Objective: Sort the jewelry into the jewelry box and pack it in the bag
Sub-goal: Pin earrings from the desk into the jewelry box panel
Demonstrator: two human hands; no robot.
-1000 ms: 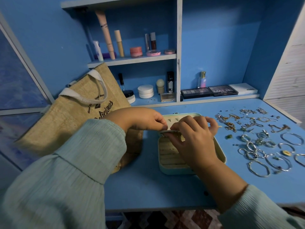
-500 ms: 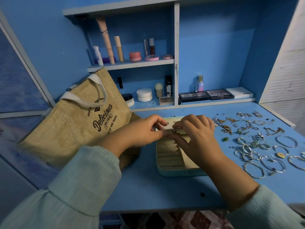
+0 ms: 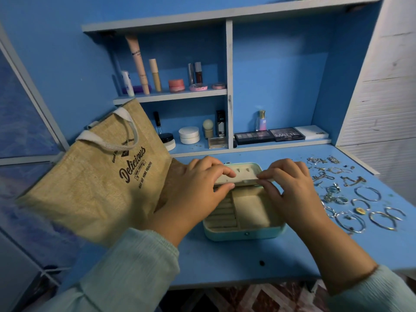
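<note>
- Jewelry box (image 3: pixel 244 230), mint green, open on the blue desk (image 3: pixel 236 264), centre, just right of the bag.
- Left hand (image 3: pixel 198 190) pinches the left end of a cream flap (image 3: pixel 242 176) in the box lid, fingers above, thumb beneath.
- Right hand (image 3: pixel 295 190) pinches the flap's right end, fingers curled over it.
- Box inside: ridged ring rolls on the left, plain compartment on the right; no jewelry visible in them.
- Jewelry (image 3: pixel 351 197) spread on desk right of box: rings, hoops, bangles, chains, apart from box.
- Burlap bag (image 3: pixel 96 183) printed "Delicious" leans at desk's left, white handles up.
- Makeup (image 3: pixel 171 79) on shelves behind.
</note>
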